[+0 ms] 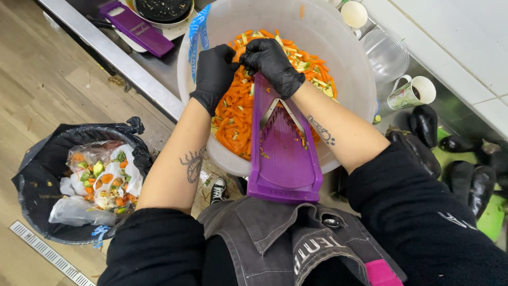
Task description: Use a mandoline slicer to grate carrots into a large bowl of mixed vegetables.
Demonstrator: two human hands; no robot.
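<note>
Mandoline (286, 153) spans bowl (349, 69); aubergines (423, 124) right, bin (37, 175) left.

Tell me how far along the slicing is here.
Done: the white tub already holds a heap of carrot strips, and peelings fill the bin bag. In hand: both gloved hands, left hand and right hand, meet at the top of the purple mandoline slicer. Left: whole aubergines lie uncut beside the tub.
</note>
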